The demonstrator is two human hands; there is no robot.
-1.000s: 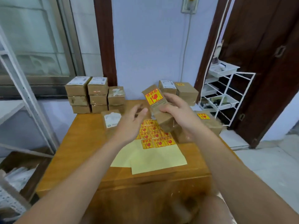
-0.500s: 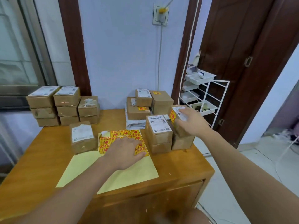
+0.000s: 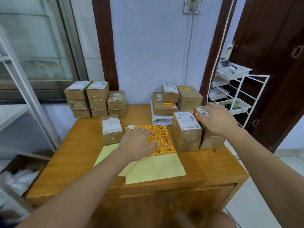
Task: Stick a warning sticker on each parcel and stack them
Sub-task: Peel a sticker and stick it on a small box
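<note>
A sheet of yellow-and-red warning stickers [image 3: 162, 139] lies mid-table on pale yellow backing paper [image 3: 154, 168]. My left hand [image 3: 137, 143] rests flat on the sheet's left part, fingers straight. My right hand [image 3: 215, 120] lies on top of a brown parcel [image 3: 199, 113] that sits tilted on the right-hand stack [image 3: 211, 142]; a sticker shows on its side. Beside it stands a two-high stack [image 3: 186, 131] with a white shipping label. A single unstickered parcel [image 3: 111, 129] stands left of the sheet.
Stacks of brown parcels [image 3: 97, 99] stand at the table's back left, and more parcels [image 3: 177, 100] at the back centre-right on a grey bag. A white wire rack [image 3: 235, 96] stands right of the wooden table [image 3: 79, 162], a metal shelf frame [image 3: 24, 96] to the left.
My right hand carried the stickered parcel from mid-air to the right-hand stack and set it there. My left hand dropped onto the sticker sheet.
</note>
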